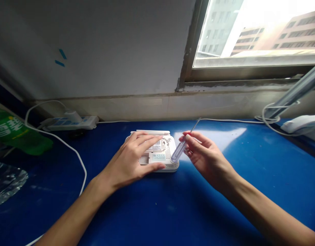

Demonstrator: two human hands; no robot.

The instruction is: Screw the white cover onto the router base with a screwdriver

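Observation:
A white router-like device [170, 150] with vent holes, labels and a folded antenna bar along its back edge lies on the blue table. Over its left part rests my left hand [137, 153], fingers spread across the surface, thumb near the front edge. My right hand [201, 150] pinches a screwdriver [179, 151] with a clear handle and a red collar. The metal shaft points up and away to the right, while the handle end is over the device's right front corner. Whether the handle touches the device is hard to tell.
At the left are a green bottle [19, 133], crumpled clear plastic [7, 181] and a white power strip [89, 122] with a plug. A white cable [79, 159] crosses the blue table [157, 218]. A metal pole [296, 89] stands at the right, below a window.

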